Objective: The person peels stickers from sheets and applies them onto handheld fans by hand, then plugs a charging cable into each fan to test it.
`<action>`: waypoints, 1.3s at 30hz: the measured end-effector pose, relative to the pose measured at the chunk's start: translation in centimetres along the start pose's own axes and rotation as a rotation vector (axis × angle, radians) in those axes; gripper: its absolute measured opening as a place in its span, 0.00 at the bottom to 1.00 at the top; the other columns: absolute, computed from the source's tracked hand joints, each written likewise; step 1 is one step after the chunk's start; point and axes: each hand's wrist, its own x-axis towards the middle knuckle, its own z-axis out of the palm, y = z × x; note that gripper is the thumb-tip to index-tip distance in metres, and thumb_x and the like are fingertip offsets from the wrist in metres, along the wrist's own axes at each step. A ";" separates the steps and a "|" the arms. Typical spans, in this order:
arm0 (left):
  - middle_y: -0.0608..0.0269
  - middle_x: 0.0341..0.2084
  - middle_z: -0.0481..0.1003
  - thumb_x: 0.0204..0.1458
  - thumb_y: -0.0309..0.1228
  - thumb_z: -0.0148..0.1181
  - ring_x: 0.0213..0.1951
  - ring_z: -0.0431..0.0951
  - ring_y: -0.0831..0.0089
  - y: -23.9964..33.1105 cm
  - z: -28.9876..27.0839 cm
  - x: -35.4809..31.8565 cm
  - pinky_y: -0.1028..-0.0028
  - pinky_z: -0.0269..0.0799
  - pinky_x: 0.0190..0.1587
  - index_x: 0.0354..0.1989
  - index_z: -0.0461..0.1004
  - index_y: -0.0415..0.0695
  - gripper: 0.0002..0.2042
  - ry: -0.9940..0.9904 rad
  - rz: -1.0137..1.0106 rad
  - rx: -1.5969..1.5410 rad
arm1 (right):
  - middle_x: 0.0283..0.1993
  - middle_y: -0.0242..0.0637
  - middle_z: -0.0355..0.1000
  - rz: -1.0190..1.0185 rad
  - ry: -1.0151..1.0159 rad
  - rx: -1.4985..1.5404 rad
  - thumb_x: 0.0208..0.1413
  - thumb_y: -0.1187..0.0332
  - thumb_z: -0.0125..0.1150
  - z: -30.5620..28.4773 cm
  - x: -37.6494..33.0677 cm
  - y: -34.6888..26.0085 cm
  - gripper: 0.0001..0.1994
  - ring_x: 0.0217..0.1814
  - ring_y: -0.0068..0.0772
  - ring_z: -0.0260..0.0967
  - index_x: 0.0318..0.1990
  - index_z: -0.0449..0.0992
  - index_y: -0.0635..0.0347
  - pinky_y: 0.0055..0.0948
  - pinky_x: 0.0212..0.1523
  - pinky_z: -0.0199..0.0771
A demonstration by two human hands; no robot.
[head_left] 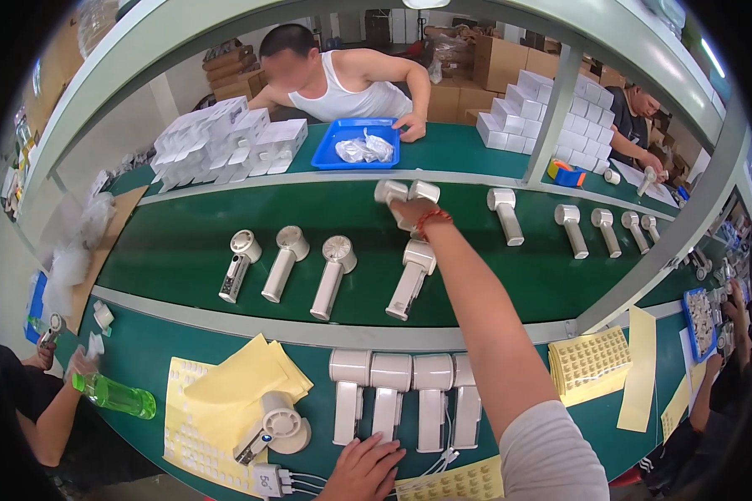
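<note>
My right arm reaches across the green belt. My right hand (408,214) is closed round the handle of a slightly blurred beige handheld fan (388,192). A second fan (425,192) is right beside it, its handle mostly hidden by the hand. Below my wrist another fan (411,280) lies on the belt. My left hand (366,469) lies with fingers stretched out on the near table. Its fingertips are at the handle end of a fan (387,401) in a row of several. Another fan (282,424), head up, lies on yellow sheets to the left.
More fans (334,275) lie along the belt (476,292). A white charger (269,480) with cables sits near my left hand. Yellow sticker sheets (593,363) and a green bottle (117,395) flank me. Across the belt, a person is near a blue tray (355,125) and stacked white boxes.
</note>
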 end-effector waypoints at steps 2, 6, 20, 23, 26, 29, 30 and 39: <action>0.56 0.48 0.67 0.42 0.26 0.57 0.54 0.63 0.53 0.0 0.0 -0.3 0.53 0.58 0.53 0.48 0.68 0.44 0.21 0.004 0.002 0.011 | 0.40 0.40 0.71 -0.038 -0.017 0.283 0.40 0.43 0.55 -1.5 0.2 0.8 0.30 0.38 0.34 0.71 0.47 0.72 0.54 0.33 0.35 0.71; 0.56 0.50 0.65 0.42 0.26 0.57 0.55 0.62 0.53 -0.6 0.4 -0.6 0.52 0.57 0.53 0.49 0.68 0.44 0.21 0.010 0.014 -0.005 | 0.35 0.37 0.69 0.019 -0.002 0.748 0.43 0.39 0.54 -5.6 -1.6 2.2 0.32 0.34 0.31 0.69 0.49 0.68 0.53 0.33 0.29 0.71; 0.60 0.48 0.67 0.42 0.26 0.58 0.57 0.61 0.55 -0.2 -0.2 0.1 0.50 0.53 0.57 0.45 0.71 0.47 0.18 -0.024 -0.034 0.068 | 0.40 0.52 0.65 -0.212 0.467 -0.152 0.50 0.57 0.58 -8.0 -32.8 16.5 0.19 0.43 0.53 0.65 0.41 0.72 0.66 0.41 0.42 0.65; 0.62 0.51 0.65 0.43 0.26 0.56 0.58 0.59 0.57 0.2 -0.5 0.0 0.51 0.51 0.59 0.46 0.70 0.46 0.17 -0.026 -0.034 0.096 | 0.45 0.56 0.63 -0.144 0.501 -0.316 0.48 0.55 0.59 -6.0 -36.7 17.3 0.20 0.46 0.55 0.64 0.40 0.72 0.65 0.43 0.42 0.68; 0.61 0.51 0.65 0.43 0.25 0.56 0.59 0.59 0.58 0.4 -0.5 0.0 0.51 0.50 0.59 0.47 0.69 0.46 0.18 -0.020 -0.016 0.110 | 0.55 0.61 0.57 -0.069 0.549 -0.495 0.45 0.52 0.60 -3.9 -38.9 17.0 0.22 0.48 0.57 0.63 0.40 0.73 0.63 0.44 0.42 0.71; 0.61 0.51 0.65 0.43 0.25 0.56 0.59 0.59 0.58 0.4 -0.4 -0.2 0.51 0.49 0.60 0.48 0.68 0.46 0.19 -0.010 -0.008 0.131 | 0.57 0.66 0.55 -0.053 0.514 -0.515 0.45 0.49 0.59 -1.8 -39.4 16.7 0.23 0.50 0.59 0.63 0.38 0.72 0.62 0.43 0.43 0.72; 0.61 0.51 0.65 0.43 0.25 0.56 0.59 0.59 0.58 0.4 -0.4 -0.3 0.51 0.49 0.60 0.47 0.68 0.46 0.19 -0.007 -0.003 0.130 | 0.57 0.68 0.54 -0.058 0.503 -0.537 0.45 0.48 0.59 -1.3 -39.5 16.5 0.24 0.50 0.60 0.63 0.38 0.71 0.62 0.43 0.44 0.72; 0.59 0.51 0.65 0.43 0.25 0.56 0.59 0.59 0.57 0.6 -0.2 -0.7 0.51 0.48 0.60 0.46 0.69 0.46 0.18 0.011 0.022 0.162 | 0.58 0.73 0.49 -0.160 0.554 -0.580 0.47 0.42 0.56 0.8 -39.8 17.5 0.35 0.53 0.62 0.60 0.57 0.60 0.56 0.45 0.50 0.64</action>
